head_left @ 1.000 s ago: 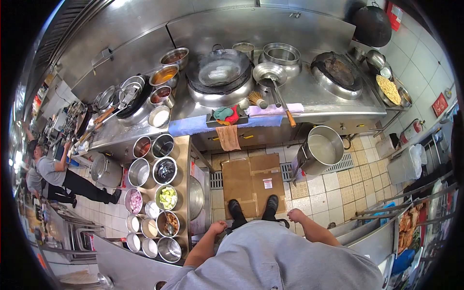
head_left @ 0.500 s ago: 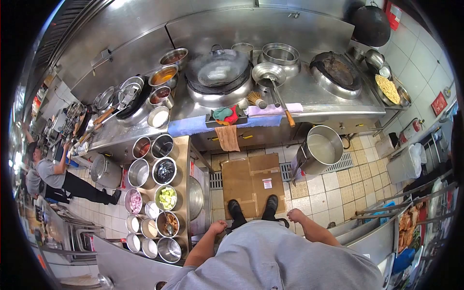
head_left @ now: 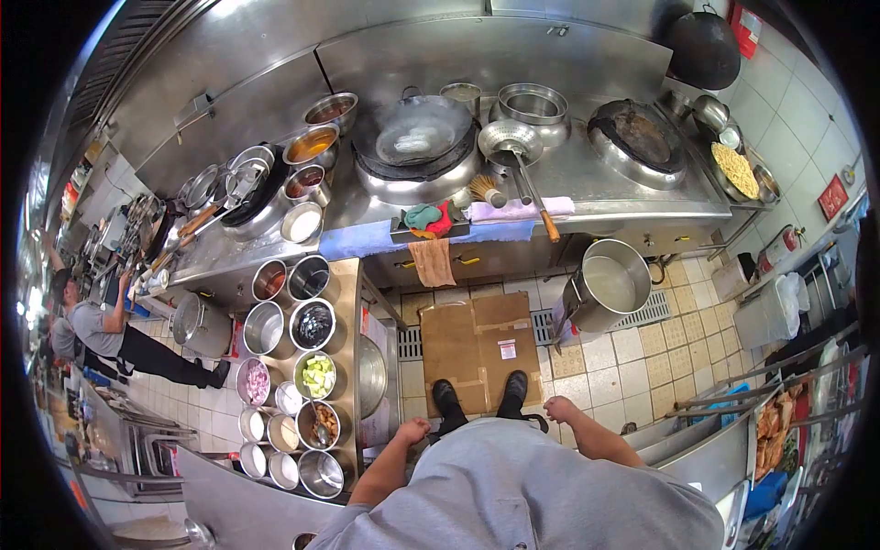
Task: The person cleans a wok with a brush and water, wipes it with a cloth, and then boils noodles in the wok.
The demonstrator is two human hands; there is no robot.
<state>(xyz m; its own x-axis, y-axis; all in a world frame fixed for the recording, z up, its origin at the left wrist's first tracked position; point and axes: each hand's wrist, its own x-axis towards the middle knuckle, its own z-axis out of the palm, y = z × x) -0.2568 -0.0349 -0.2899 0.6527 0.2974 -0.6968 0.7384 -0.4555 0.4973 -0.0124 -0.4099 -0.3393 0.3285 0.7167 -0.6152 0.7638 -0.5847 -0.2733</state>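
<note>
My left hand (head_left: pixel 414 431) hangs low beside my body with its fingers curled in; nothing shows sticking out of it. Closest to it is the side counter with metal pots, among them one of brown food with a spoon (head_left: pixel 321 424) and one of chopped green vegetable (head_left: pixel 315 376). On my other side, my right hand (head_left: pixel 560 409) is also down with curled fingers, over the tiled floor. Whether either fist holds something small is hidden. Ahead, a steaming wok (head_left: pixel 422 133) sits on the stove.
Cardboard (head_left: pixel 478 344) lies under my feet. A large pot of cloudy liquid (head_left: pixel 612 282) stands right of it. A strainer (head_left: pixel 511 142) and ladle handles rest on the stove. Another person (head_left: pixel 96 328) works at the far left. Metal shelving (head_left: pixel 724 412) is at the right.
</note>
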